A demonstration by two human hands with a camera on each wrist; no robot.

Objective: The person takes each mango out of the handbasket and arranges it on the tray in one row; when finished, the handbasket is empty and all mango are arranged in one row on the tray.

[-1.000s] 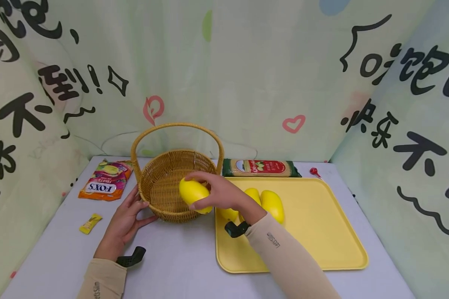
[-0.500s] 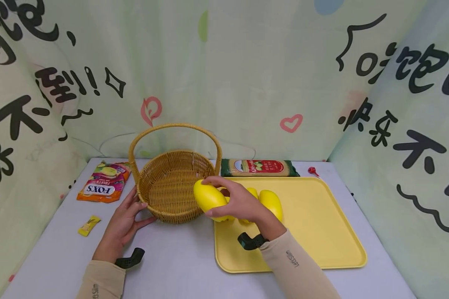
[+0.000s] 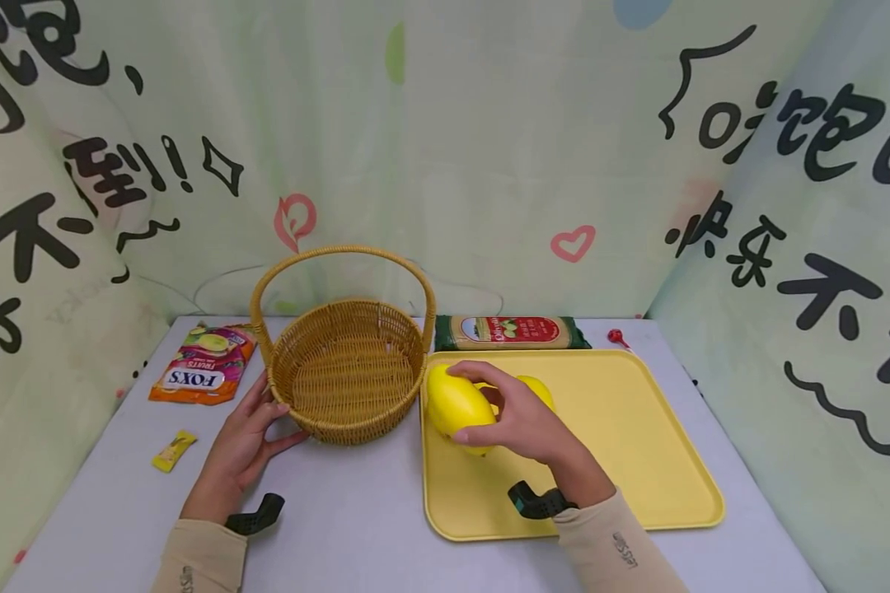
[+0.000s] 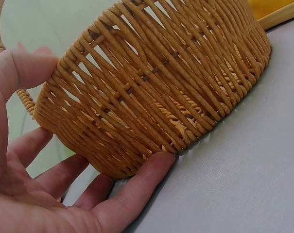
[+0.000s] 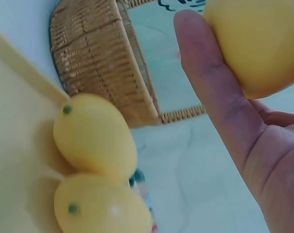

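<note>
My right hand holds a yellow mango between thumb and fingers, over the left part of the yellow tray. More mangoes lie beneath and behind it, mostly covered by the hand; one mango peeks out past the fingers. The right wrist view shows two mangoes with green stem dots on the tray, below the held one. Left of the tray stands a wicker basket with a tall handle, its woven floor showing. At its left front my left hand grips it, thumb at the rim and fingers against the lower wall.
A Fox's candy bag lies left of the basket, with a small yellow wrapped candy in front of it. Behind the tray is a green-ended noodle packet, and a red lollipop at the right. A printed curtain encloses the table.
My right hand has carried the mango rightward from over the basket's right rim to above the tray. The left hand stays at the basket.
</note>
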